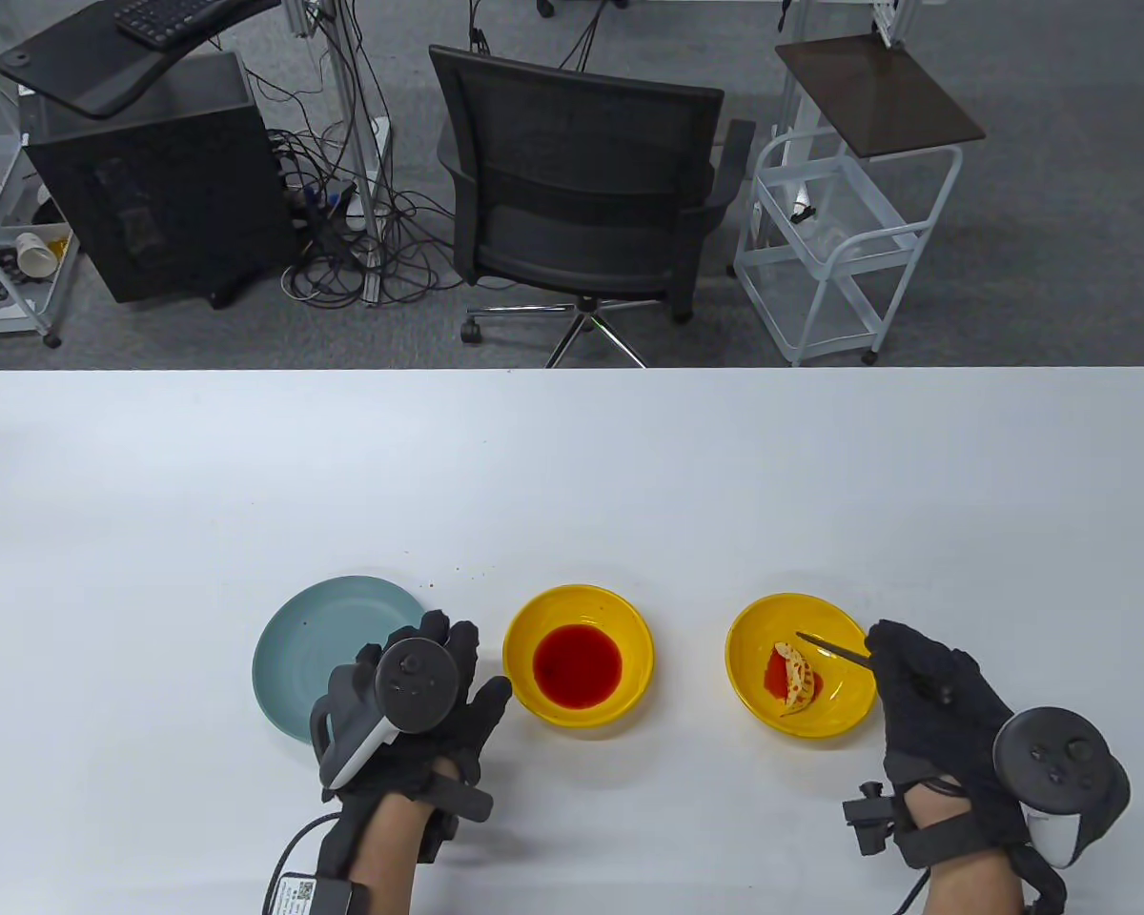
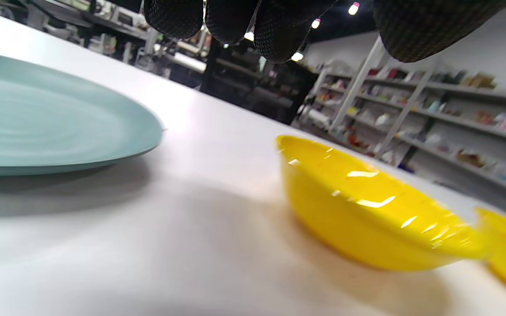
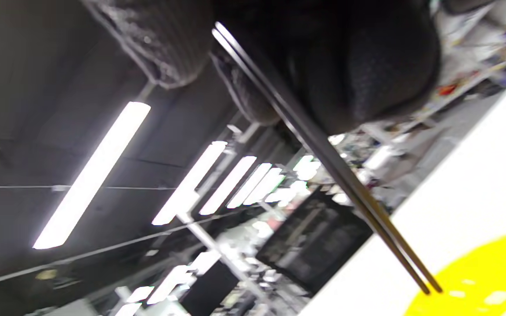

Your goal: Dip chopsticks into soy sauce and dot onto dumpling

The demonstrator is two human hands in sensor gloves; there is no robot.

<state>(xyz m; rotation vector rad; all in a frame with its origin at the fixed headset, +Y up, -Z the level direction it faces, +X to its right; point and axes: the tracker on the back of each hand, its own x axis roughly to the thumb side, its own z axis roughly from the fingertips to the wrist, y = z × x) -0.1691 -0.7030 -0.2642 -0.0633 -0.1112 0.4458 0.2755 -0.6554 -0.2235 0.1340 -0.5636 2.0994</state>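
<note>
While both hands enter from the near edge of the white table (image 1: 572, 457), their poses differ. Right hand (image 1: 925, 691), at about 4 o'clock on the table, has its fingers curled around a pair of dark chopsticks (image 1: 834, 649), which it grips; the right wrist view shows the two sticks (image 3: 323, 153) lying side by side, tips together over a yellow rim. Those tips point toward 10 o'clock and sit above the right yellow bowl (image 1: 844, 710), just past the dumpling (image 1: 796, 679). Left hand (image 1: 439, 686), at about 7 o'clock, rests palm down with fingers spread and holds nothing, between the plate and the middle bowl.

Count: one teal plate (image 1: 296, 658), at 9 o'clock of the left hand; two yellow bowls; one dumpling, lying in red sauce in the right bowl. Middle yellow bowl (image 1: 534, 629) holds a pool of red sauce (image 1: 578, 665). Beyond the table stands one black office chair (image 1: 582, 181).
</note>
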